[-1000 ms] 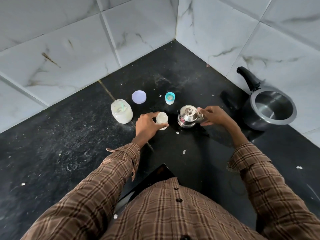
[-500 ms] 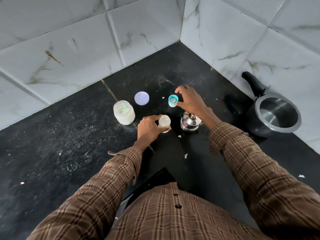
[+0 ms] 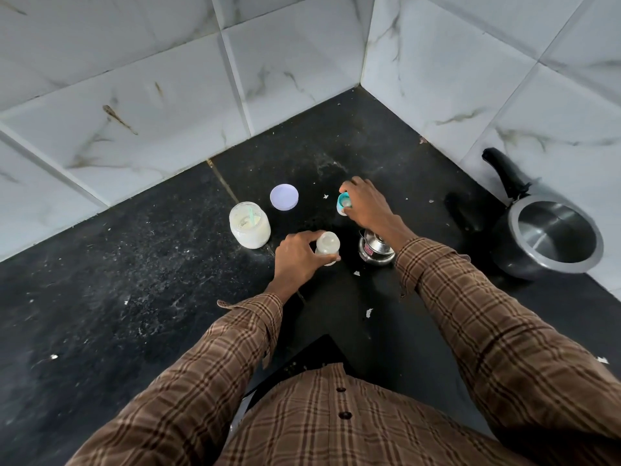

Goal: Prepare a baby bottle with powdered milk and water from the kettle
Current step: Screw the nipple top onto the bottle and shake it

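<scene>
On the black stone counter, nearest me, my left hand (image 3: 297,260) curls its fingers and thumb round the baby bottle (image 3: 327,247), which stands upright and uncapped with pale, milky contents showing through its open mouth. From that I judge the powder and the water are already in, though I cannot tell how full it is. Just right of the bottle sits the small steel kettle (image 3: 375,252), lid on and set down, partly hidden under my right forearm; pouring looks finished to me. Left of the bottle and a little farther back stands the open powder jar (image 3: 249,224), a pale green scoop resting inside it, not yet closed. Behind the bottle and to its right, my right hand (image 3: 368,206) pinches the teal teat collar (image 3: 344,203) between fingertips and thumb, at or just above the counter; which, I cannot tell. Behind the jar, and left of that collar, lies the round white jar lid (image 3: 284,197), flat on the stone. Far right of the bottle, against the marble-tiled wall, an empty pressure cooker pot (image 3: 554,235) with a black handle sits idle. What remains, in my reading: bring the collar over, screw it onto the bottle, shake to mix, and put the lid on the powder jar.
</scene>
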